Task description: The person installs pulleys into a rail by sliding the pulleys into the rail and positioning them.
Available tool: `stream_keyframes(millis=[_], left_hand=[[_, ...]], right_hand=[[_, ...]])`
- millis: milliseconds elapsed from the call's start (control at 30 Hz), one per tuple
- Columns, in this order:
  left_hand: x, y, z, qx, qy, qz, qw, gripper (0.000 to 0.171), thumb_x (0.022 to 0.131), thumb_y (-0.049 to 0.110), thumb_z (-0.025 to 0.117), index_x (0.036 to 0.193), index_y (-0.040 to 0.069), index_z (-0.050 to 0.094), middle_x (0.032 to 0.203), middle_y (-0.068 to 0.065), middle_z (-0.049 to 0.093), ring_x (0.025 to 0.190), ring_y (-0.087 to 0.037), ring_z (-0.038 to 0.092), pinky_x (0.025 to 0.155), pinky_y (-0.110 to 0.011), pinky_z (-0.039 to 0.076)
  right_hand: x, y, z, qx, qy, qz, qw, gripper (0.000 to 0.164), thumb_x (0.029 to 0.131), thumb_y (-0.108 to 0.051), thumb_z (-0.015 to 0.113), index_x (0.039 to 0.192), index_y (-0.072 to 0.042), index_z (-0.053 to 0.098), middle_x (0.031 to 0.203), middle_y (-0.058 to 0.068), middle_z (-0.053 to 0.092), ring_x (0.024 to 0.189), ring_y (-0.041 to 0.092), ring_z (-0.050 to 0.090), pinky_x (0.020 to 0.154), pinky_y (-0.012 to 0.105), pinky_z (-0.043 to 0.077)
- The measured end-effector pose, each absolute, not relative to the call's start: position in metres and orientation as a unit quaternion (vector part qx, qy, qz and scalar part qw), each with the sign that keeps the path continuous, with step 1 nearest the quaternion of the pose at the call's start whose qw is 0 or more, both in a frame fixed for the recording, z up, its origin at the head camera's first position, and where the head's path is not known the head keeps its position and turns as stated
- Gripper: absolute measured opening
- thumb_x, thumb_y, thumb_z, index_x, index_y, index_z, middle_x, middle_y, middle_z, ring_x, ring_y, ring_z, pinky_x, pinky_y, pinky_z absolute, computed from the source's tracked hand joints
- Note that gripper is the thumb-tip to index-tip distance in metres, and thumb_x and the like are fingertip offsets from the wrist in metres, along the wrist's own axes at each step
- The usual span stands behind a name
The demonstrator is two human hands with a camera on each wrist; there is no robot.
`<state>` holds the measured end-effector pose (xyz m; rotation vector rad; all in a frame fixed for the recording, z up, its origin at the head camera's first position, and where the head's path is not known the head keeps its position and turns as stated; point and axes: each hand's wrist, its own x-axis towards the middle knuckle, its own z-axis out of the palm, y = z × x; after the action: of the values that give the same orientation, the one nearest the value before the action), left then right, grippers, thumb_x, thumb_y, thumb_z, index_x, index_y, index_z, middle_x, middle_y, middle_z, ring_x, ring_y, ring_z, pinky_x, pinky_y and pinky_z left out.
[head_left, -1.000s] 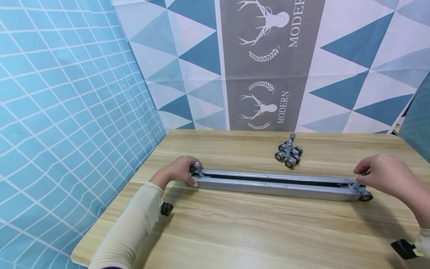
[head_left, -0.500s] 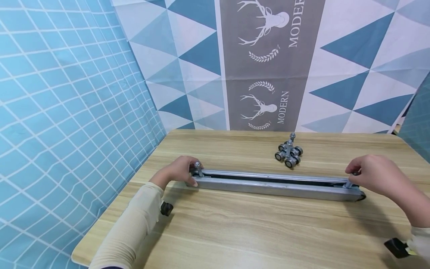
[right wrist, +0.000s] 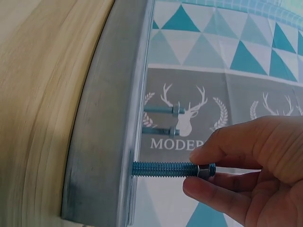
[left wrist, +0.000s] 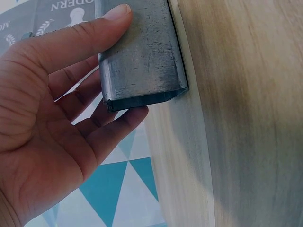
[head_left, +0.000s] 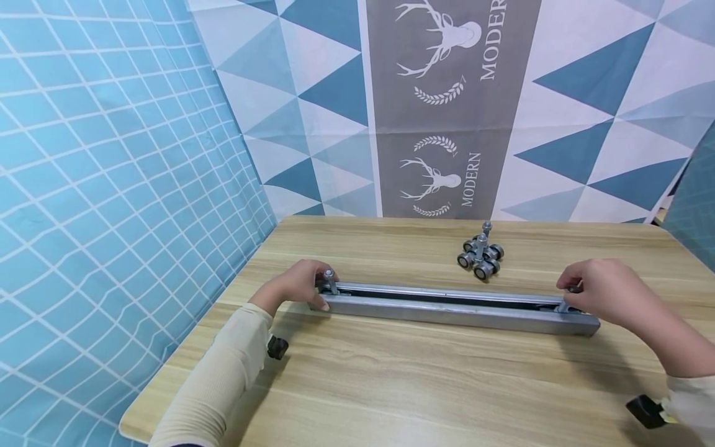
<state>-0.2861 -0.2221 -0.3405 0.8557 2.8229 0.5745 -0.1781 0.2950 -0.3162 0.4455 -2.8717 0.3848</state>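
Note:
A long steel channel rail (head_left: 447, 313) with a slot along its top lies across the wooden table. My left hand (head_left: 298, 282) grips its left end; in the left wrist view the thumb lies on the side wall and a fingertip touches the end's lower edge. Beside that hand a bolt (head_left: 330, 282) sticks up from the slot. Near the right end my right hand (head_left: 609, 288) pinches the top of a roller trolley's threaded bolt (right wrist: 163, 169) between thumb and finger, at its nut. That trolley's wheels are hidden inside the rail.
Behind the rail two roller trolleys (head_left: 480, 254) with black-and-grey wheels stand close together, bolts upward. A patterned cloth (head_left: 436, 124) hangs at the table's (head_left: 391, 379) back edge, and a blue grid cloth (head_left: 112, 186) runs along the left.
My right hand has moved left along the rail with the bolt, and the trolley's wheels have slid from outside the right end into the channel. My left hand has stayed in place.

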Motion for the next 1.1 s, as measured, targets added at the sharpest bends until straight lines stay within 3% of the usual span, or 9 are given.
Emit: stream_keyframes(millis=[733, 1100], left_hand=[[-0.286, -0.221, -0.342, 0.273, 0.941, 0.188, 0.066, 0.053, 0.062, 0.013, 0.094, 0.109, 0.015, 0.070, 0.105, 0.002, 0.066, 0.098, -0.017, 0.059, 0.088, -0.040, 0.049], [-0.284, -0.221, -0.338, 0.283, 0.936, 0.197, 0.069, 0.053, 0.060, 0.012, 0.094, 0.108, 0.012, 0.071, 0.100, 0.001, 0.067, 0.091, -0.017, 0.059, 0.082, -0.038, 0.050]], right_hand=[[-0.182, 0.263, -0.314, 0.178, -0.968, 0.140, 0.105, 0.008, 0.075, -0.001, 0.074, 0.083, 0.000, 0.074, 0.075, 0.005, 0.068, 0.066, 0.018, 0.061, 0.059, 0.042, 0.051], [-0.185, 0.250, -0.315, 0.198, -0.962, 0.149, 0.112, 0.008, 0.077, -0.001, 0.074, 0.085, -0.002, 0.075, 0.078, 0.005, 0.069, 0.065, 0.015, 0.061, 0.059, 0.041, 0.052]])
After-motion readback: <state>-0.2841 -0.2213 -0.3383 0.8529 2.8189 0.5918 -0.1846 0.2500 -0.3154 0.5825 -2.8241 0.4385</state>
